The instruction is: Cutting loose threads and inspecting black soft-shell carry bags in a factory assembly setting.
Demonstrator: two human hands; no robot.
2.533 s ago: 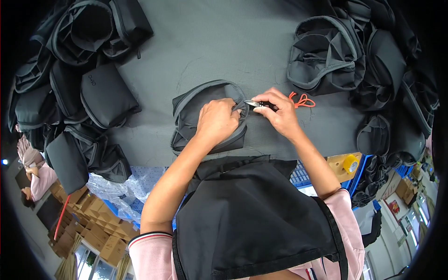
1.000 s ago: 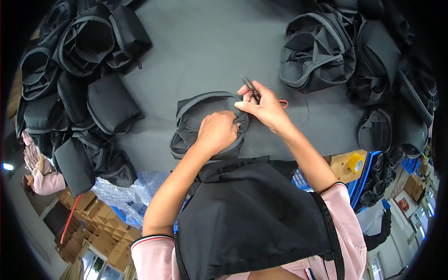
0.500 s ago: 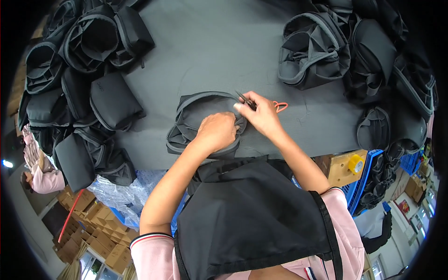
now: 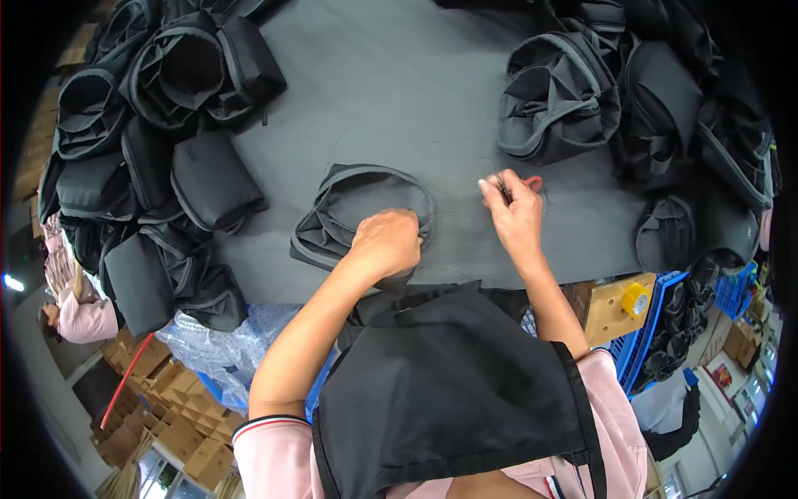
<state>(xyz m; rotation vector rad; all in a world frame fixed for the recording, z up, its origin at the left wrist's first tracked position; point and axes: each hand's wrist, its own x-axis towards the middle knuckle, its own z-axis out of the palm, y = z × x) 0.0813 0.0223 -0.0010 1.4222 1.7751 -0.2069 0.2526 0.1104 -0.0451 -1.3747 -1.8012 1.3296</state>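
Observation:
An unzipped black pouch (image 4: 332, 200) lies on the grey tabletop in front of me, its rounded opening facing up. My left hand (image 4: 387, 243) is closed on the pouch's right rim, with the fingertips hidden behind the knuckles. To the right of the pouch and apart from it, my right hand (image 4: 517, 206) grips a pair of small scissors (image 4: 504, 191). Their dark, thin blades point up and away from me, and a bit of orange handle shows behind the fingers.
Several black pouches (image 4: 212, 179) are heaped along the left side of the table (image 4: 382, 91). More pouches (image 4: 557, 100) pile up at the right. By the near right edge, a yellow tape roll (image 4: 636, 299) sits on a wooden board (image 4: 611, 312) beside a blue crate (image 4: 652, 324).
My right hand has moved right, away from the pouch rim, carrying the scissors. My left hand stays on the pouch, which has shifted slightly left.

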